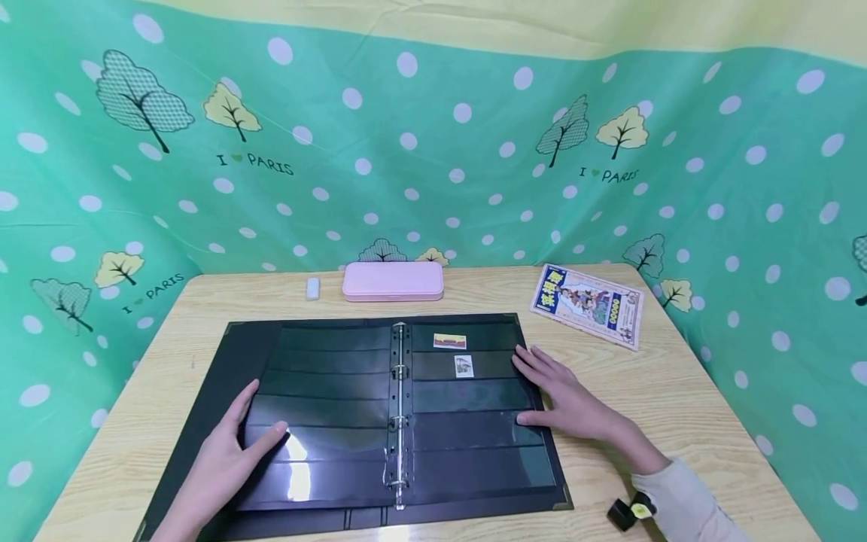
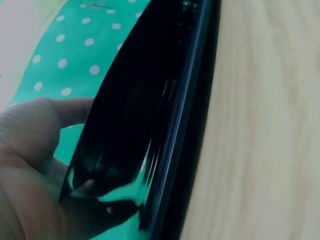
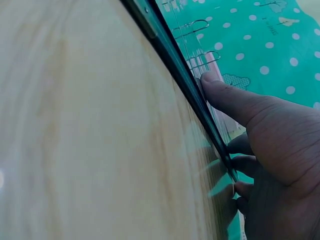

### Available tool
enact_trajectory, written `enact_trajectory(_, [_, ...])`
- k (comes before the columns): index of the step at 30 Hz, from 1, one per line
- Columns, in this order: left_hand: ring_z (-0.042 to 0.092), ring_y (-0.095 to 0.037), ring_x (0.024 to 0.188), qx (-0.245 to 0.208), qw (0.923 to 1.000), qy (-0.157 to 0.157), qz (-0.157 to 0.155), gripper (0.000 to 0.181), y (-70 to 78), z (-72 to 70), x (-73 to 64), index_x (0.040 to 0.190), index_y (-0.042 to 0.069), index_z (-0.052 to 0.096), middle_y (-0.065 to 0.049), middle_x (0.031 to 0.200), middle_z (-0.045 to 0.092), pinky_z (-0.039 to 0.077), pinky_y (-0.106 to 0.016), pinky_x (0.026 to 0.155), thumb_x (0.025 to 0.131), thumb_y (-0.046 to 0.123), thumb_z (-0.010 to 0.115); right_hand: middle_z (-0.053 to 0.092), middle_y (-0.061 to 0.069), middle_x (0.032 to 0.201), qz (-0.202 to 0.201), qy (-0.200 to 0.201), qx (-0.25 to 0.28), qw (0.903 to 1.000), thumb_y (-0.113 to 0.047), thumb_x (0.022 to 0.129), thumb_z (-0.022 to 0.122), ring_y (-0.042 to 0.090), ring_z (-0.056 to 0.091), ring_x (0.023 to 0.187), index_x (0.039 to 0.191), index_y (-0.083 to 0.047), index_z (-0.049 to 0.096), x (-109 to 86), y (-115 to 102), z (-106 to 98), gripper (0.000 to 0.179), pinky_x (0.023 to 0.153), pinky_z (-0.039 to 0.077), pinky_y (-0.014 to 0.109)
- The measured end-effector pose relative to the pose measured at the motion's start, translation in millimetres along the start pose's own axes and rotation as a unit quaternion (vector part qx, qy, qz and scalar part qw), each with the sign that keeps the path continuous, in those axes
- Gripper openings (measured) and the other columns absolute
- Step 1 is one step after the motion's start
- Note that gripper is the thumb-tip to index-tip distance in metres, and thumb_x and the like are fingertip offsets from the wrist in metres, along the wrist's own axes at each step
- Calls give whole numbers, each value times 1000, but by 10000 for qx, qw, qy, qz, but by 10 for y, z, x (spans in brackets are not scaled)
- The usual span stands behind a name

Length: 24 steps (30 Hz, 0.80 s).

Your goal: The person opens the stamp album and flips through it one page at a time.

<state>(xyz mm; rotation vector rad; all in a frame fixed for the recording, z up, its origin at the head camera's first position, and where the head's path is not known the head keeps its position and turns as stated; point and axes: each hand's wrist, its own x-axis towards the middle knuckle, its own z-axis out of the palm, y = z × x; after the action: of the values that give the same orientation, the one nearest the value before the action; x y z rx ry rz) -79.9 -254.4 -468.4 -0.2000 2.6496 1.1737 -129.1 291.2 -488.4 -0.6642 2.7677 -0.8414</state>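
Note:
A black stock album (image 1: 325, 414) with a ring binding (image 1: 400, 421) lies spread wide on the table. Its right page (image 1: 474, 474) carries two small stamps, one red and yellow (image 1: 450, 342), one pale (image 1: 463, 366), in the upper strips. My left hand (image 1: 226, 459) is at the left page's outer edge, thumb over the page and index finger extended along the edge. In the left wrist view the dark page (image 2: 120, 100) overlaps part of that hand. My right hand (image 1: 562, 395) rests on the right page's outer edge, fingers spread; the right wrist view shows its thumb near the rings.
Behind the album stand a pink case (image 1: 393, 281) and a small white block (image 1: 312, 289). A printed booklet (image 1: 588, 305) lies at the back right. A small black object (image 1: 622, 515) sits beside the right sleeve (image 1: 684, 500). A green dotted cloth (image 1: 460, 181) hangs behind the table.

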Motion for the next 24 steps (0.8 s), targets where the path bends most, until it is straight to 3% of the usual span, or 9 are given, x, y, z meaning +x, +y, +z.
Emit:
enact_trajectory(3, [17, -65, 160, 558, 9983, -76, -168, 121, 0, 38, 14, 178, 5, 0, -40, 177, 8, 28, -80, 123, 101, 61, 75, 25, 17, 183, -1, -5, 46, 10000, -49, 99, 83, 51, 14, 168, 173, -7, 37, -1, -11, -5, 97, 123, 20, 84])
enact_trajectory(13, [0, -69, 159, 1141, 9918, -544, -203, 135, -59, 88, 85, 173, -4, -9, -42, 175, -10, 14, -88, 120, 97, 67, 76, 25, 18, 183, -70, -14, 115, 9999, -47, 99, 83, 51, 13, 168, 173, -5, 37, -6, -11, -2, 97, 122, 18, 85])
enact_trajectory(18, [-12, -63, 162, 880, 9945, -353, 435, 140, -151, 162, 75, 172, -10, -7, -41, 177, -7, 0, -84, 124, 92, 61, 84, 25, 17, 183, -80, -12, 105, 9999, -47, 99, 84, 50, 13, 168, 173, -5, 36, -8, 5, 10, 97, 123, 19, 84])
enact_trajectory(21, [-12, -60, 164, 833, 9913, -91, 1015, 139, -238, 240, 71, 171, -13, 2, -42, 176, -2, -11, -75, 128, 88, 59, 87, 24, 17, 183, -69, 1, 100, 9999, -48, 99, 84, 50, 13, 168, 173, -6, 36, -11, 10, 11, 98, 123, 19, 83])
enact_trajectory(24, [-14, -59, 164, 940, 9862, 100, 1357, 136, -290, 308, 62, 172, -12, 8, -43, 176, -3, -19, -67, 129, 88, 59, 88, 24, 16, 183, -48, 3, 118, 9999, -48, 99, 84, 50, 12, 168, 173, -6, 36, -14, 12, 10, 98, 123, 19, 83])
